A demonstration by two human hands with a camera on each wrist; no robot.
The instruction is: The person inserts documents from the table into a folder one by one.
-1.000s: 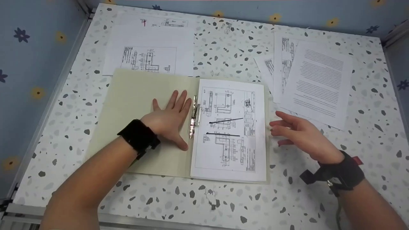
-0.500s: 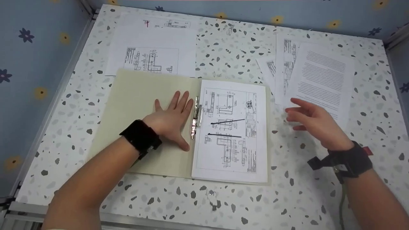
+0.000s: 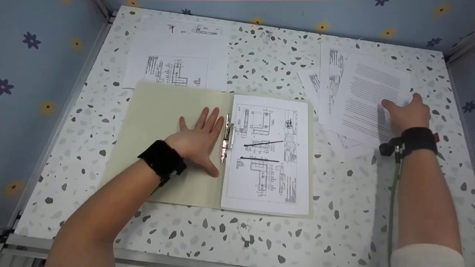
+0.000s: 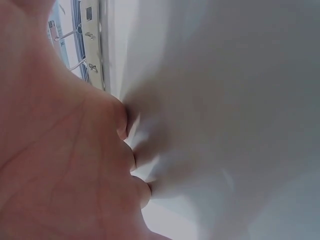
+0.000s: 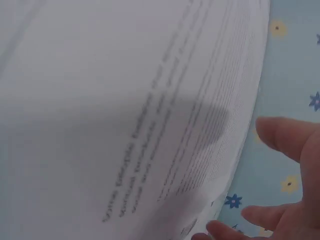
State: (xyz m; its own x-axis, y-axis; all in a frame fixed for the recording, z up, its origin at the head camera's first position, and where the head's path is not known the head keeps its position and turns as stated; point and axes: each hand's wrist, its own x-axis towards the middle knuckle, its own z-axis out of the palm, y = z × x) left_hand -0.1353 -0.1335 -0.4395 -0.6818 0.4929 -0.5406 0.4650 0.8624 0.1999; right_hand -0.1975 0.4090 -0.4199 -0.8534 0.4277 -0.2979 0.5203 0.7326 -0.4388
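An open cream folder (image 3: 156,107) lies on the table, a metal clip (image 3: 225,139) along its fold. Its right side bears a stack of sheets with a technical drawing (image 3: 267,198) on top, crossed by two thin black strokes. My left hand (image 3: 193,144) rests on the bare left cover, fingers spread. At the right, my right hand (image 3: 410,114) reaches over the right edge of a sheet of printed text (image 3: 365,100), thumb and fingers apart. In the right wrist view those fingers (image 5: 282,137) hang beside the text sheet, with nothing between them.
Beneath the text sheet, other drawing sheets (image 3: 328,89) stick out to the left. More drawings (image 3: 178,46) lie behind the folder at the back left, partly covered by its cover. A blue flowered partition (image 3: 289,15) borders the speckled table (image 3: 271,55).
My right hand has moved from beside the folder to the right and back, over the edge of the text sheet. The left hand stays on the cover.
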